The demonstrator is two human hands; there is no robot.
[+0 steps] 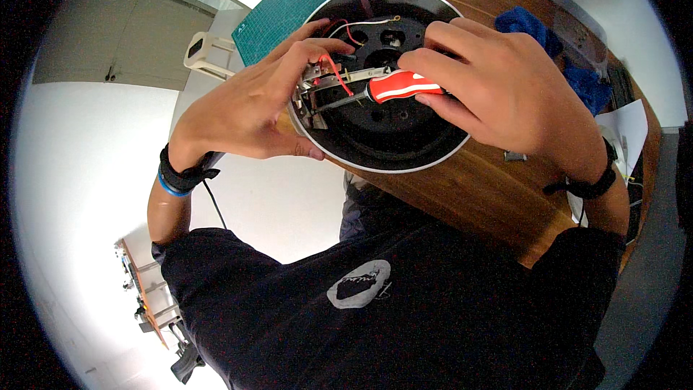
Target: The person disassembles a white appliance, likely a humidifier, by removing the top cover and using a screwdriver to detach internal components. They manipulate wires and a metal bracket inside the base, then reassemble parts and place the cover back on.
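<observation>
A round black appliance housing with a white rim (404, 169) lies on the table, its inside facing up. My right hand (498, 79) grips a screwdriver (397, 89) with a red and white handle. The shaft points left, its tip by a metal bracket assembly (312, 105) at the housing's left wall. My left hand (253, 97) is wrapped round that left edge, fingers over the inside and thumb below the rim. A red wire (336, 74) loops over the bracket. Another wire with a ring terminal (396, 19) lies in the upper part of the housing.
Beyond the housing lies a green cutting mat (289, 1) on the wooden table (498, 195). Blue cloths (527, 27) and white paper (626, 133) are at the right. A small metal part (515, 156) lies below my right hand. A cream-coloured stand (206, 55) is at the left.
</observation>
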